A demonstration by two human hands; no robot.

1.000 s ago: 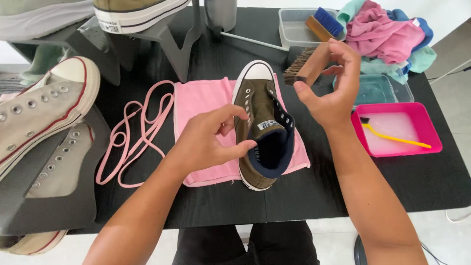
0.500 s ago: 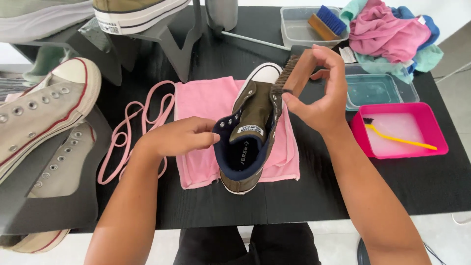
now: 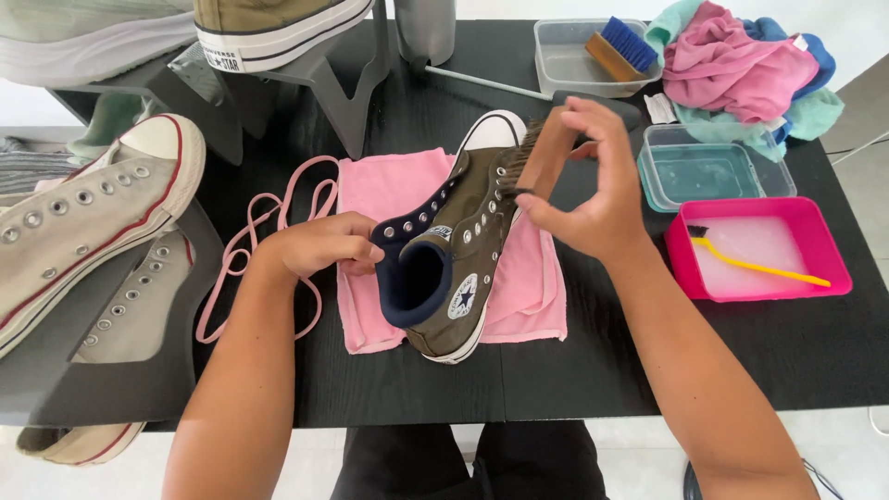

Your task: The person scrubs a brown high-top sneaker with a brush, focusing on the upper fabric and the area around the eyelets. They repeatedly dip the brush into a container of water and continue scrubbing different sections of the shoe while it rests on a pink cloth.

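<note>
An olive high-top sneaker (image 3: 463, 250) with a white toe cap and no laces lies tipped on its side on a pink cloth (image 3: 389, 185) at the table's middle. My left hand (image 3: 319, 245) grips the dark blue collar of the sneaker. My right hand (image 3: 593, 185) holds a wooden brush (image 3: 537, 157), whose bristles press against the sneaker's upper side near the eyelets.
Pink laces (image 3: 269, 231) lie left of the cloth. Cream sneakers (image 3: 83, 222) rest on grey stands at the left. At the right are a pink tray with a yellow toothbrush (image 3: 759, 268), a clear tub of water (image 3: 708, 171), a tub with a blue brush (image 3: 593, 51) and a pile of rags (image 3: 741, 65).
My left hand has turned the sneaker onto its side and shifted it right. My right hand has brought the brush down against the shoe's upper.
</note>
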